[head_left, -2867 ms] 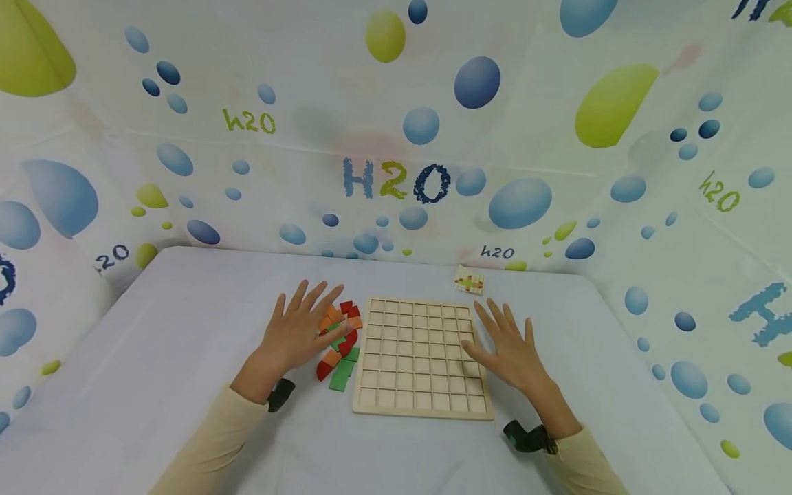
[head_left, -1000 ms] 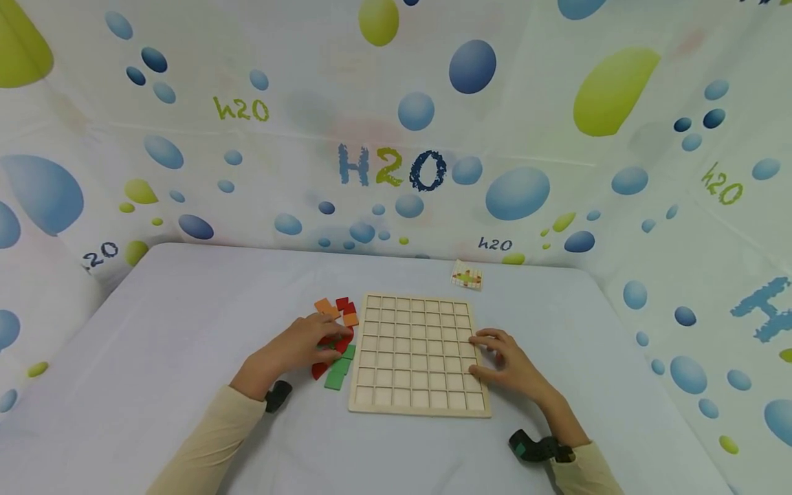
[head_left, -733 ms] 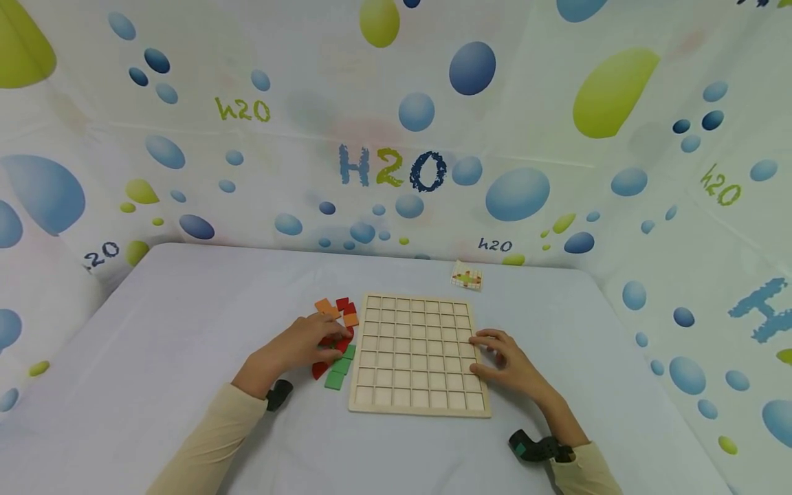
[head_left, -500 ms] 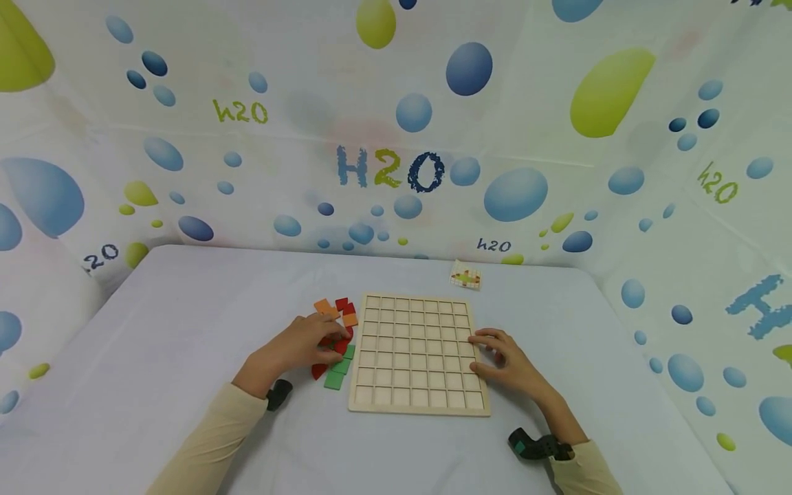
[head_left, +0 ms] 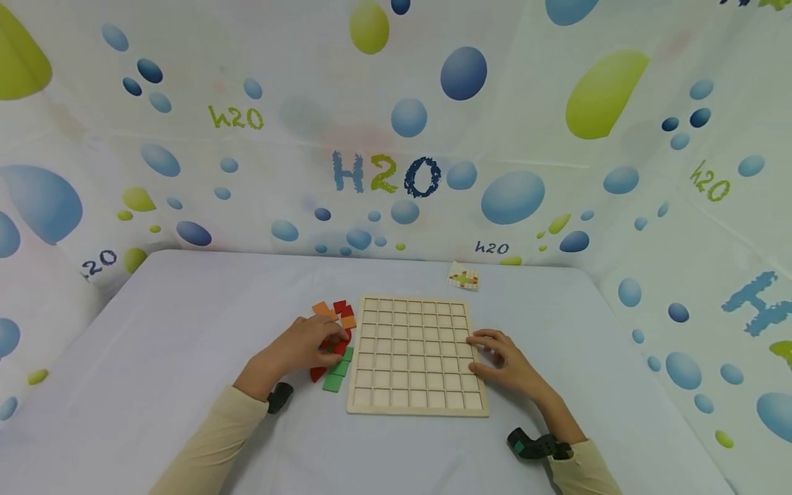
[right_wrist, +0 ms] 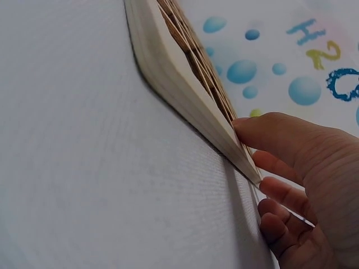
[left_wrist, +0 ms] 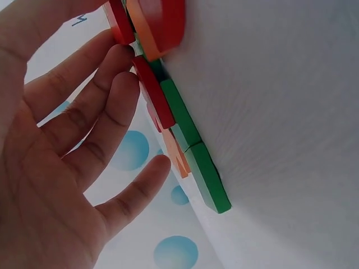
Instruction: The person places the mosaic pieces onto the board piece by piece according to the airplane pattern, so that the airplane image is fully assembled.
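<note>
My left hand (head_left: 306, 344) rests over a pile of flat coloured tiles left of the board, fingers loosely bent, thumb apart from them. In the left wrist view, its fingertips touch or nearly touch a red tile (left_wrist: 152, 92); green tiles (left_wrist: 207, 176) lie in front. Part of the pile is hidden under the hand. A square wooden grid board (head_left: 416, 414) with bare cells lies in the middle. At its right edge my right hand (head_left: 510, 361) touches the rim with thumb and index fingertips, the other fingers loosely bent, as the right wrist view also shows.
Orange tiles (head_left: 322, 309) and red ones (head_left: 339, 306) lie beyond the left hand. A small picture card (head_left: 463, 276) with a coloured grid pattern sits behind the board. A white cloth covers the table (head_left: 204, 309), with a printed curtain (head_left: 278, 165) behind.
From hovering with fingers spread, the left hand has come down onto the tiles and the right hand to the board's right edge. Over the last second both hands stay still; the view shifts slightly.
</note>
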Demonstrator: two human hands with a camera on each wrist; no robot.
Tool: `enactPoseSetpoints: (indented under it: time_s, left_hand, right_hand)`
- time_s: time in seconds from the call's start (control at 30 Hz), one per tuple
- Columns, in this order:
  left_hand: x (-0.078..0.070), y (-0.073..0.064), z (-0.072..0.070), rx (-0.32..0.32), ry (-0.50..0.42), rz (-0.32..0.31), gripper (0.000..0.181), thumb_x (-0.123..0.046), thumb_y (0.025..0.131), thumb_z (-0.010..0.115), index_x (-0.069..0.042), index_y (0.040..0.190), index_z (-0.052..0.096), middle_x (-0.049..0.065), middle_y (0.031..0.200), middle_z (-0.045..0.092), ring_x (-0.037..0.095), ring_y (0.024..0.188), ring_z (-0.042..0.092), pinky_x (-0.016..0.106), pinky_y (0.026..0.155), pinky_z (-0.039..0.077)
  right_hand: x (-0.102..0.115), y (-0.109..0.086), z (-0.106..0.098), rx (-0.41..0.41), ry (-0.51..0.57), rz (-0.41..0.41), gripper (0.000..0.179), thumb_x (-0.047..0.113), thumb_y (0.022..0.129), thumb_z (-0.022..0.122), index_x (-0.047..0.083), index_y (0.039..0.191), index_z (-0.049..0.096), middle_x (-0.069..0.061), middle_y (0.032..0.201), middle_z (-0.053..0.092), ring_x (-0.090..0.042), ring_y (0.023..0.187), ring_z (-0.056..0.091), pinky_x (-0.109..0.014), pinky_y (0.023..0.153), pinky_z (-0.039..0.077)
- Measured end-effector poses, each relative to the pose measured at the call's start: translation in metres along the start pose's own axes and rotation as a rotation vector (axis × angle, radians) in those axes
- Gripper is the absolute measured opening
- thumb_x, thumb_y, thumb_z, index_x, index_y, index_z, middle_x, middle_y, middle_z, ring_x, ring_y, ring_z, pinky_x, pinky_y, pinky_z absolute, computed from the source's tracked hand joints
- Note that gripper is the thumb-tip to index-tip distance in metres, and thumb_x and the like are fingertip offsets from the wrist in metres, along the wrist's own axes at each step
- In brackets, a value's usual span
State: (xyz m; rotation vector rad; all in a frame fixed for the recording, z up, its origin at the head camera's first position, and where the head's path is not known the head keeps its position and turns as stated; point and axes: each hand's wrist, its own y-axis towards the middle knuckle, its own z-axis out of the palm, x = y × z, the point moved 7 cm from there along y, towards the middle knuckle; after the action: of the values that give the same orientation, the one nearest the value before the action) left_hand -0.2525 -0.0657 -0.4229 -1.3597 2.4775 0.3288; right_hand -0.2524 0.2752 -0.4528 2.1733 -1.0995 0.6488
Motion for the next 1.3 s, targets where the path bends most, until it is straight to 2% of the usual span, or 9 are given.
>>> enactPoseSetpoints:
  time_s: [0.23, 0.43, 0.53, 0.7, 0.87, 0.97, 1.17, 1.3]
  left_hand:
    - [0.001, 0.004, -0.004, 0.002, -0.016, -0.009, 0.028, -0.022, 0.081, 0.079, -0.011, 0.105, 0.069, -0.007, 0.086, 0.059, 0.011, 0.083, 0.051, 0.046, 0.083, 0.041]
    - [-0.007, 0.008, -0.009, -0.002, -0.027, 0.008, 0.029, -0.023, 0.082, 0.078, -0.01, 0.107, 0.07, -0.005, 0.089, 0.059, 0.01, 0.082, 0.053, 0.043, 0.082, 0.042]
    - [-0.01, 0.01, -0.012, -0.004, -0.038, 0.022, 0.03, -0.022, 0.082, 0.078, -0.009, 0.109, 0.07, -0.003, 0.09, 0.06, 0.012, 0.082, 0.055, 0.039, 0.08, 0.043]
    - [-0.014, 0.012, -0.013, 0.011, -0.101, 0.07, 0.029, -0.017, 0.083, 0.077, -0.007, 0.109, 0.067, -0.001, 0.091, 0.06, 0.014, 0.082, 0.058, 0.027, 0.074, 0.049]
    - [-0.018, 0.015, -0.014, 0.037, -0.129, 0.074, 0.032, -0.017, 0.083, 0.077, -0.006, 0.112, 0.067, 0.0, 0.091, 0.059, 0.016, 0.083, 0.057, 0.025, 0.072, 0.05]
    - [-0.021, 0.017, -0.014, 0.046, -0.137, 0.086, 0.033, -0.017, 0.083, 0.077, -0.006, 0.113, 0.066, -0.001, 0.09, 0.058, 0.017, 0.081, 0.057, 0.024, 0.071, 0.049]
    - [-0.029, 0.021, -0.012, 0.061, -0.158, 0.133, 0.03, -0.016, 0.085, 0.074, -0.007, 0.113, 0.067, -0.003, 0.095, 0.059, 0.015, 0.083, 0.06, 0.022, 0.071, 0.049]
    - [-0.036, 0.023, -0.013, 0.065, -0.158, 0.171, 0.029, -0.017, 0.086, 0.073, -0.008, 0.112, 0.066, -0.003, 0.097, 0.059, 0.015, 0.083, 0.06, 0.022, 0.07, 0.049]
  right_hand:
    - [0.004, 0.001, 0.001, 0.006, 0.024, 0.013, 0.044, 0.008, 0.085, 0.074, 0.002, 0.126, 0.062, -0.02, 0.129, 0.052, -0.022, 0.094, 0.047, -0.026, 0.072, 0.041]
    - [0.008, 0.003, 0.001, 0.005, -0.009, 0.029, 0.044, 0.002, 0.083, 0.074, -0.003, 0.125, 0.061, -0.023, 0.128, 0.052, -0.027, 0.094, 0.047, -0.027, 0.072, 0.041]
    - [0.021, 0.005, -0.001, 0.004, -0.015, 0.023, 0.043, -0.003, 0.082, 0.073, -0.008, 0.122, 0.06, -0.028, 0.126, 0.051, -0.032, 0.091, 0.047, -0.026, 0.07, 0.04]
    - [0.045, 0.007, -0.007, 0.013, -0.008, 0.015, 0.041, -0.006, 0.081, 0.072, -0.012, 0.119, 0.059, -0.032, 0.122, 0.052, -0.035, 0.089, 0.046, -0.026, 0.069, 0.04]
    - [0.022, 0.005, 0.0, 0.004, -0.016, 0.01, 0.043, -0.005, 0.081, 0.072, -0.011, 0.121, 0.059, -0.03, 0.126, 0.051, -0.036, 0.091, 0.047, -0.028, 0.069, 0.04]
    - [0.007, 0.003, 0.002, 0.004, -0.019, 0.023, 0.044, 0.0, 0.083, 0.074, -0.006, 0.124, 0.06, -0.026, 0.129, 0.051, -0.031, 0.093, 0.047, -0.027, 0.071, 0.04]
    - [0.004, 0.002, 0.001, 0.011, 0.005, 0.039, 0.045, 0.01, 0.085, 0.074, 0.002, 0.127, 0.061, -0.019, 0.13, 0.052, -0.021, 0.096, 0.047, -0.026, 0.073, 0.041]
    - [0.006, 0.003, 0.0, 0.008, 0.018, 0.032, 0.045, 0.01, 0.085, 0.075, 0.002, 0.127, 0.062, -0.019, 0.13, 0.052, -0.02, 0.096, 0.047, -0.025, 0.073, 0.04]
